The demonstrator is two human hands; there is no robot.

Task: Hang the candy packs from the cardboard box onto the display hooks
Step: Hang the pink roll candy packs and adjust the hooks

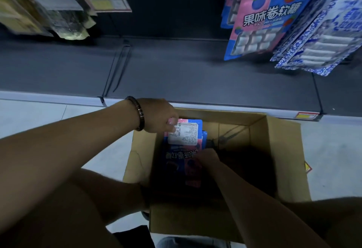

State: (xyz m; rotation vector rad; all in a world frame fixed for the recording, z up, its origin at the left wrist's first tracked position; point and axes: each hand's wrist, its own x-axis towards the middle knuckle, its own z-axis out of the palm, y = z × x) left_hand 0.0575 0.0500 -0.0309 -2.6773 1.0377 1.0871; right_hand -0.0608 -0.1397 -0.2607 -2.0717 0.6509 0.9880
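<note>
In the cardboard box (284, 159) my left hand (158, 116) pinches a light, floppy candy pack (186, 134) by its top; whether my right hand (208, 159) grips anything, I can't tell.

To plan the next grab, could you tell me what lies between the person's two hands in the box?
Pink-and-blue candy packs lie between the left hand and the right hand, seen in the head view.
</note>
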